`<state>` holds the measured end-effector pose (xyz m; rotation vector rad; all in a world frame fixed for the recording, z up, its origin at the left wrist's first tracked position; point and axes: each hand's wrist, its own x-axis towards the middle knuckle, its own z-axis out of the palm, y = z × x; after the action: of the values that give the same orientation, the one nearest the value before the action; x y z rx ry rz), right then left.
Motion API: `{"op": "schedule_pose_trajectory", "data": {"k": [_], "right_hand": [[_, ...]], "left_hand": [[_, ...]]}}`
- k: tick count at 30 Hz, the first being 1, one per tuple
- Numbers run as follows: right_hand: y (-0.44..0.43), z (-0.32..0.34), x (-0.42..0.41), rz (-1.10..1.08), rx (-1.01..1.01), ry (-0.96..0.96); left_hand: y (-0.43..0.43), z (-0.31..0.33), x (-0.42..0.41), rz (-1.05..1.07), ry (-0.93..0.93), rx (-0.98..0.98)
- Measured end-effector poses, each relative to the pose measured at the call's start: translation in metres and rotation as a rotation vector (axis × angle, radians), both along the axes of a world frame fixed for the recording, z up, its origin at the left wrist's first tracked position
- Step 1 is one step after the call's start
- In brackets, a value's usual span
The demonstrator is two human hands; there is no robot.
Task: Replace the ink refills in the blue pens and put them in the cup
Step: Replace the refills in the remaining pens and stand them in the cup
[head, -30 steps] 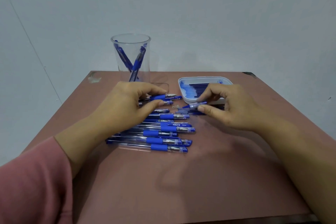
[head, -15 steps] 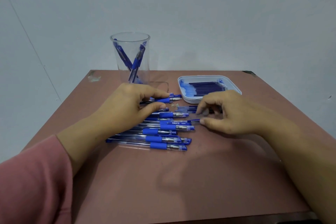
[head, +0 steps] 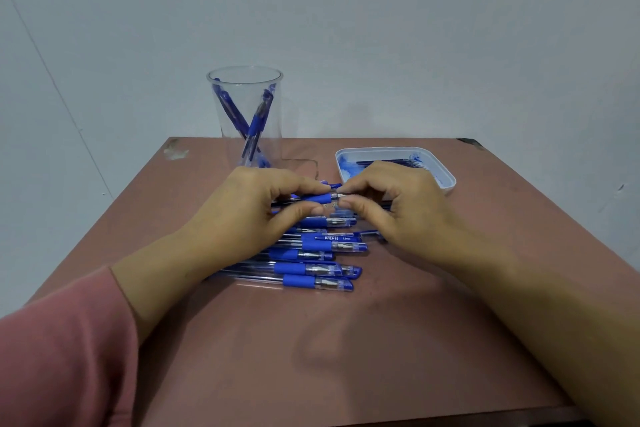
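Observation:
My left hand grips a blue pen by its blue rubber grip, a little above the pile. My right hand pinches the tip end of the same pen between thumb and forefinger. Beneath both hands several blue pens lie side by side on the table. A clear plastic cup at the back holds two or three blue pens. A white tray with several ink refills sits at the back right, partly hidden by my right hand.
The brown table ends at the wall behind the cup and tray. Its front edge runs along the bottom of the view. A chipped spot marks the back left corner.
My right hand set down what it pinched by the tray, dipped toward the pile, then moved left to the pen's tip. My left hand lifted its pen slightly.

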<state>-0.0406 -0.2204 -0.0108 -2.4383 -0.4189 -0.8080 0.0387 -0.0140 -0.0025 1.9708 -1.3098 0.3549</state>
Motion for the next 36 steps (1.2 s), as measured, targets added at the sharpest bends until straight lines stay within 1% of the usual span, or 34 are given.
{"op": "schedule_pose_trajectory", "data": {"k": [7, 11, 18, 22, 28, 32, 36], "right_hand": [[-0.001, 0.006, -0.003, 0.008, 0.061, -0.002], [0.002, 0.008, -0.007, 0.019, 0.135, 0.064], [0.003, 0.008, -0.007, 0.022, 0.093, 0.049], [0.002, 0.009, -0.009, 0.005, 0.186, 0.074], [0.001, 0.008, -0.008, -0.003, 0.140, 0.079], [0.002, 0.010, -0.010, 0.012, 0.183, 0.103], [0.003, 0.010, -0.009, 0.024, 0.116, 0.089]], "left_hand": [[0.002, -0.003, 0.007, 0.039, -0.035, -0.020], [0.002, -0.003, 0.009, 0.020, -0.088, -0.043], [0.003, -0.004, 0.013, 0.015, -0.119, -0.062], [0.003, -0.004, 0.015, 0.027, -0.126, -0.074], [0.003, -0.004, 0.014, 0.025, -0.131, -0.054], [0.003, -0.003, 0.012, 0.016, -0.132, -0.060], [0.003, -0.001, 0.010, 0.011, -0.138, -0.046]]}}
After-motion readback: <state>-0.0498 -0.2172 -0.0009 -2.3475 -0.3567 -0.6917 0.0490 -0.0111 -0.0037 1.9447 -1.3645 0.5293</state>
